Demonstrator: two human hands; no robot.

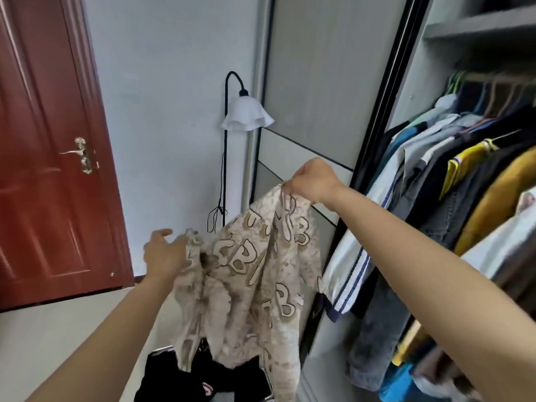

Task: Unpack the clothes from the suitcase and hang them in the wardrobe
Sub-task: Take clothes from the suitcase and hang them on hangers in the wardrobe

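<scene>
Beige garment (255, 265), printed with large rounded letters in brown and cream, hangs in the air between the two hands. The right hand (314, 181) is raised and clenched on the garment's top edge, pinching a bunch of cloth so that the fabric drapes down and to the left from it. The left hand (164, 255) sits lower, its fingers straight and spread, released rather than gripping. Its fingertips lie against a crumpled upper corner of the same garment, though motion blur makes the contact hard to judge.

Directly below both hands, under the garment's hem, lies a heap of black clothes (162, 378) with a small pink-and-white mark on it. A pale edge shows at the top of the heap, but I cannot tell what it belongs to.

To the right of the right hand stands the open wardrobe (374, 140), with a black door frame. Inside it a row of hanging clothes (435, 158) in white, grey, black, yellow and mustard fills the rail (499, 78). A white piece with blue stripes hangs nearest the right forearm.

Beyond the hands, between them, a black floor lamp (246, 114) with a white ruffled shade stands against the pale wall. Far left of the left hand is a red-brown door (49, 140) with a metal handle.
</scene>
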